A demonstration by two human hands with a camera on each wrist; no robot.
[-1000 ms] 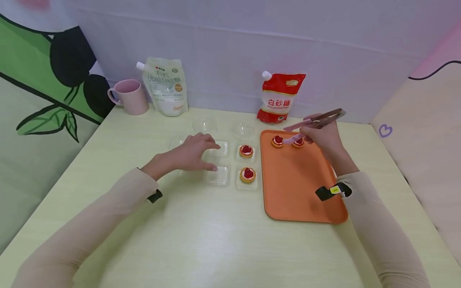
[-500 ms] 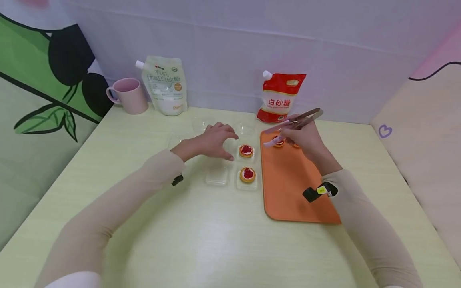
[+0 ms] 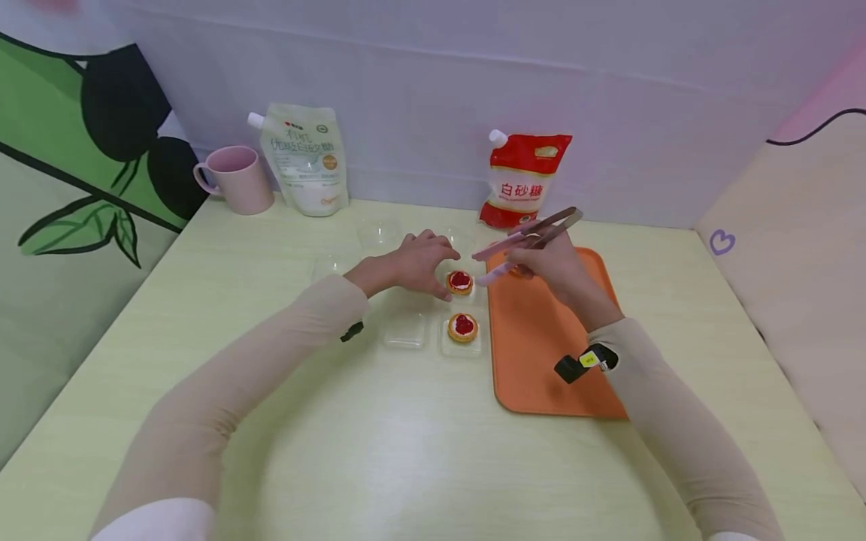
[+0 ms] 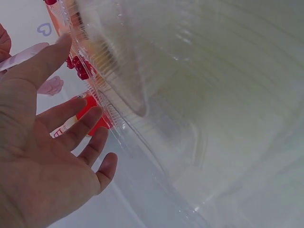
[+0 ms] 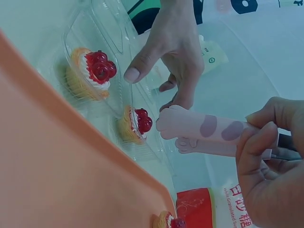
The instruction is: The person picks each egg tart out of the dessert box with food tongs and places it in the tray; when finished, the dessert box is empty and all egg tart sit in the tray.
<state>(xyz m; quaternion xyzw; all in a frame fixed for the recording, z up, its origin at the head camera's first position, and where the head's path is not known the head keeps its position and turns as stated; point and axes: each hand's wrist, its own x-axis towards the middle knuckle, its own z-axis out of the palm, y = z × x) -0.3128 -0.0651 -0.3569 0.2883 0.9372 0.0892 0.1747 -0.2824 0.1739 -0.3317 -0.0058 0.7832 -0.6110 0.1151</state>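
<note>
My left hand (image 3: 421,264), fingers spread and slightly bent, hovers over the clear plastic boxes by the back tart (image 3: 460,282), which has red berries and white cream. Thumb and fingers lie on either side of that tart's left edge in the head view. In the left wrist view, clear plastic (image 4: 213,142) fills most of the picture beside the palm. My right hand (image 3: 556,264) grips metal tongs (image 5: 187,122) with pink paw-shaped ends. The tong tips hold nothing and point at the back tart from the right. Another tart (image 3: 463,327) sits in the front box.
An orange tray (image 3: 534,379) lies under my right arm; a tart (image 5: 165,221) shows at its far edge. An unfilled clear box (image 3: 404,330) is left of the front tart. Behind stand a pink mug (image 3: 243,184), a pale sugar pouch (image 3: 307,161) and a red sugar pouch (image 3: 521,180).
My left hand has moved right, from above the left boxes to the back tart. My right hand has brought the tongs left, from over the tray's tarts to beside that same tart.
</note>
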